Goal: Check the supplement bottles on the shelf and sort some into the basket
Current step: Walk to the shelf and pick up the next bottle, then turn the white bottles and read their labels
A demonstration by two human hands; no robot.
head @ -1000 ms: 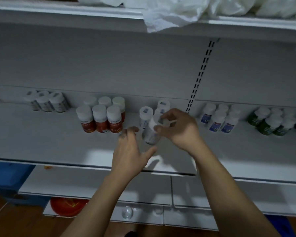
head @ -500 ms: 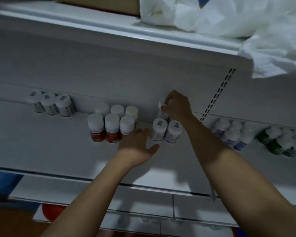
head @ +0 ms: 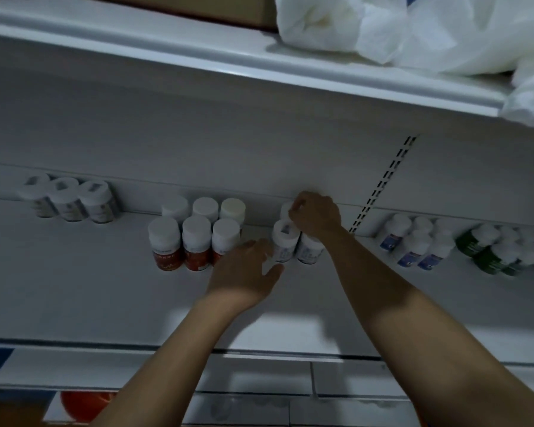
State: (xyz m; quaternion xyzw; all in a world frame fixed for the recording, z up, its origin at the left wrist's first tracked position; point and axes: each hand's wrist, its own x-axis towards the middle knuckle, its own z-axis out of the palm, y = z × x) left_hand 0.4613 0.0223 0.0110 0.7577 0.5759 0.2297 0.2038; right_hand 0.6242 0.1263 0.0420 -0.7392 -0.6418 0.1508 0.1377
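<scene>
At the far left of the shelf (head: 74,297) stand three grey-label bottles (head: 70,202), well apart from the rest. Next comes a group of red-label bottles (head: 195,241) in two rows. Just beside them the left hand (head: 244,274) lies low over the shelf with its fingers loosely spread. It holds nothing, and its fingertips are very near the front white bottle (head: 284,246), maybe touching it.

Behind this one and its neighbour bottle (head: 309,252) stands the back bottle (head: 285,208), close to the rear wall. The right hand (head: 316,215) has its fingers curled down on its cap and seems to pinch it.

I judge these bottles light, stiff and rather smooth, so a grip around the cap or just under it is best. The two front bottles stand in the way and could tip, so the back one should go straight up.

Further right are a slotted strip (head: 379,192), blue-label bottles (head: 413,246) and green bottles (head: 487,249). No basket is in view
</scene>
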